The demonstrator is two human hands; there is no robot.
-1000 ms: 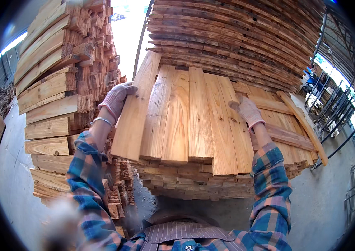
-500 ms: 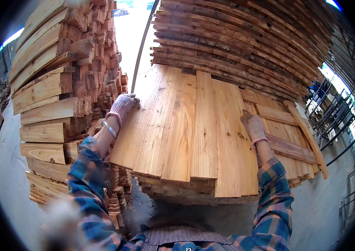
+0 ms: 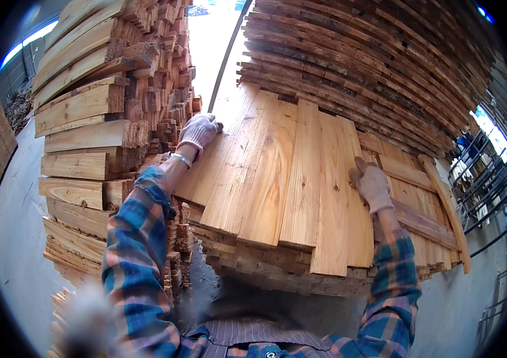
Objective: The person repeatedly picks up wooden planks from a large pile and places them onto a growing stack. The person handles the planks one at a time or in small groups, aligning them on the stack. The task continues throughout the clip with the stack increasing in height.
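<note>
A row of pale planed boards [image 3: 268, 173] lies side by side on a low stack of wood, their near ends staggered. My left hand [image 3: 199, 131], in a light knitted glove, is closed over the outer edge of the leftmost board near its far part. At the other side, my right hand [image 3: 373, 184], gloved too, has its bent fingers on the rightmost board's edge. Both palms hide the fingertips in part. Beyond my right hand, a wooden frame with crosspieces [image 3: 417, 212] lies over more boards.
A tall stack of rough-ended timber [image 3: 83, 137] rises close on my left. Behind the boards stands a high pile of dark-edged planks [image 3: 361, 53]. Black metal racks [image 3: 480, 173] are at the far right, above a grey concrete floor [image 3: 17, 197].
The view has swung slightly left. The left boards have slid away from me, baring more of the stack beneath. Both hands keep to the row's outer edges.
</note>
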